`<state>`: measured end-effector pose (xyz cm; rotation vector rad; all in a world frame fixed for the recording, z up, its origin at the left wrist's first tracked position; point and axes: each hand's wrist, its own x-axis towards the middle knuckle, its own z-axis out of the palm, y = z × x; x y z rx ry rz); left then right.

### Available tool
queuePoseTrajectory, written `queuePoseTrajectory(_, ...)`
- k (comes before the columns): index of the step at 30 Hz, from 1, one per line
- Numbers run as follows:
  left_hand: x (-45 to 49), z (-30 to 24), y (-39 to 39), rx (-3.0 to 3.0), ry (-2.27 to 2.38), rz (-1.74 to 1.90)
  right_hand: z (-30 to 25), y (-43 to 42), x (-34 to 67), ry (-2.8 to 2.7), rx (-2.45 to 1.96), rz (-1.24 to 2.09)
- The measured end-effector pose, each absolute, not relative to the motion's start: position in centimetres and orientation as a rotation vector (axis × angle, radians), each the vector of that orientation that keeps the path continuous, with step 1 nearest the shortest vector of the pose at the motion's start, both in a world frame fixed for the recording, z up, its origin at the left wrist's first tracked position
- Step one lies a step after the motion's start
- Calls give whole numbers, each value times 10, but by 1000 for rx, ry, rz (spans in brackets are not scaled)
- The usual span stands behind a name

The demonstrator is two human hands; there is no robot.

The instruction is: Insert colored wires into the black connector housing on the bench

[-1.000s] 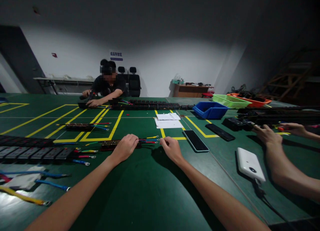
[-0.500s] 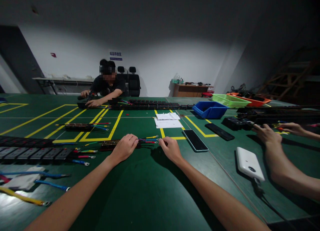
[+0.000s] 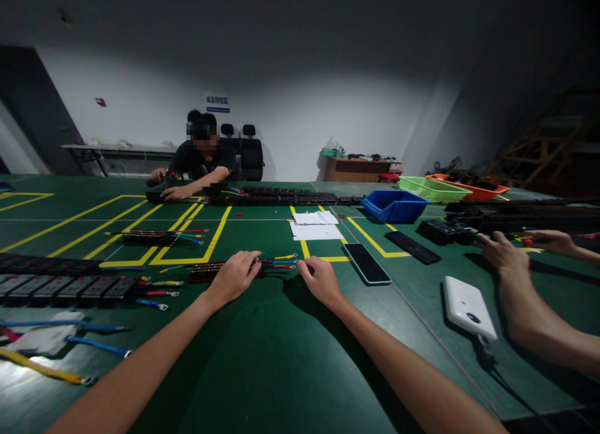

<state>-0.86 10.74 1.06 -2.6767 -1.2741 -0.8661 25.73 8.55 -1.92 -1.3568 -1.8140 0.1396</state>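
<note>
My left hand lies over a slim black block with wires, its fingers curled across the far side and covering the middle. The index finger and thumb are a little apart. From the block's right end come yellow, blue and red wires tipped with ring terminals. My right hand rests on the green table, fingers curled in and thumb close to the red wire's ring terminal. Whatever its fingers may hold is hidden. A second wired black block lies farther back.
Black modules and thick cables lie at left. Right of my hands are two phones and a white power bank. Behind are paper and a blue bin. A co-worker's hands work at right; another person sits opposite.
The fingers of my left hand have spread slightly over the block, the thumb coming away from the index finger. My right hand has barely moved.
</note>
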Motion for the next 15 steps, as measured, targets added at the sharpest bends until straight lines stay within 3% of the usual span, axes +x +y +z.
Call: queuePoseTrajectory(15, -8, 14, 107, -2717, -1219, -806, -16, 85, 257, -1698, -1417, 189)
